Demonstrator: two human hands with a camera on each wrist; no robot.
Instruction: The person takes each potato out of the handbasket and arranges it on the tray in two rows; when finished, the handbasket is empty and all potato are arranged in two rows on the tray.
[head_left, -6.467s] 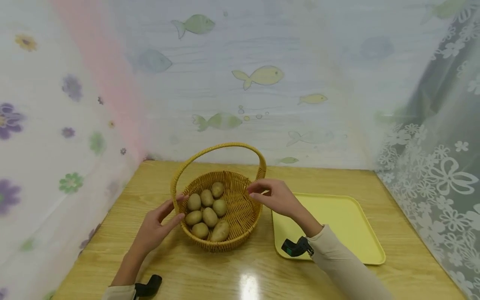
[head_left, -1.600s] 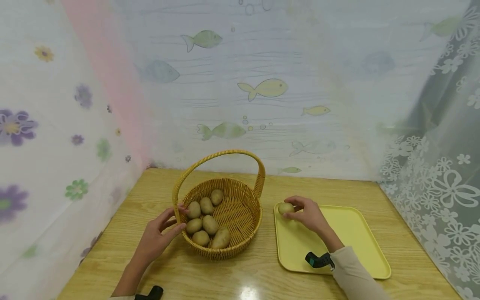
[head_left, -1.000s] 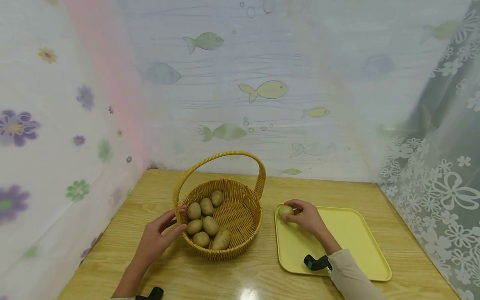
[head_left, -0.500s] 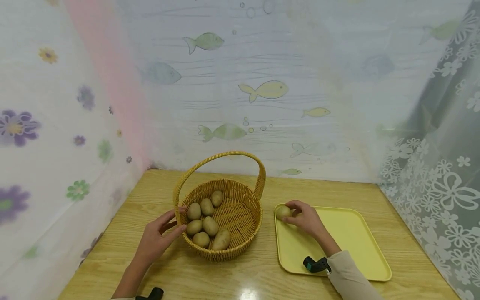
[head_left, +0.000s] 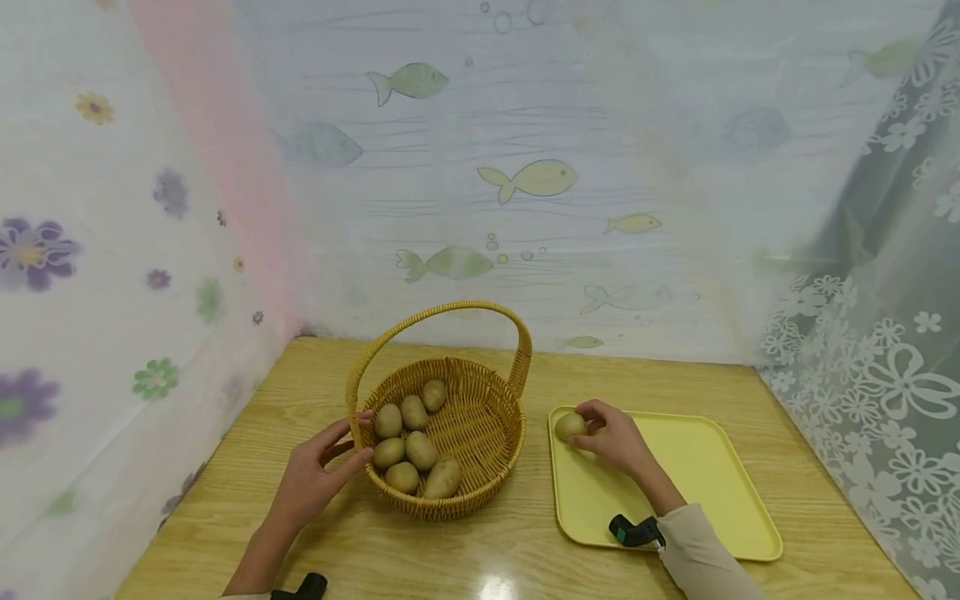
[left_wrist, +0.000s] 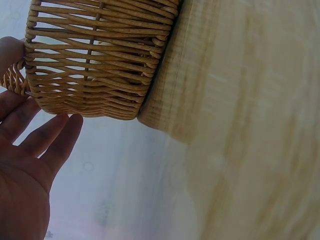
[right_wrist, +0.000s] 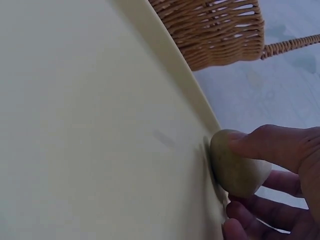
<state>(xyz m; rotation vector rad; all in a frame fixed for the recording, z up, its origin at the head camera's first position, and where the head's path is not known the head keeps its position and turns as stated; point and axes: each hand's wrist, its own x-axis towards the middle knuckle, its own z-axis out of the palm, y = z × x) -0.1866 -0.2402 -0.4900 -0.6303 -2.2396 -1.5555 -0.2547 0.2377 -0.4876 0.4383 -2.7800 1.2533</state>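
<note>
A potato (head_left: pixel 567 427) rests at the far left corner of a yellow tray (head_left: pixel 690 483), pinched between the thumb and fingers of my right hand (head_left: pixel 617 442). The right wrist view has the thumb over the potato (right_wrist: pixel 235 167), which touches or nearly touches the tray surface. Left of the tray stands a wicker basket (head_left: pixel 480 450) with a tall arched handle. Several potatoes lie in its left half. My left hand (head_left: pixel 311 479) holds the basket's left side at the foot of the handle, thumb on one side and fingers on the other; some fingertips touch the weave (left_wrist: pixel 95 75).
Both containers stand on a wooden table (head_left: pixel 517 542), with a narrow gap between them. Curtains with fish (head_left: pixel 532 177) and flowers (head_left: pixel 156 379) hang behind and at the sides. Dark wrist cameras sit at both cuffs, the right one (head_left: pixel 633 531) above the tray's near edge.
Since the oldest frame, my right hand has gone from the basket to the tray, and one potato with it. Over the last second the potato shifted only slightly. My left hand stayed on the basket.
</note>
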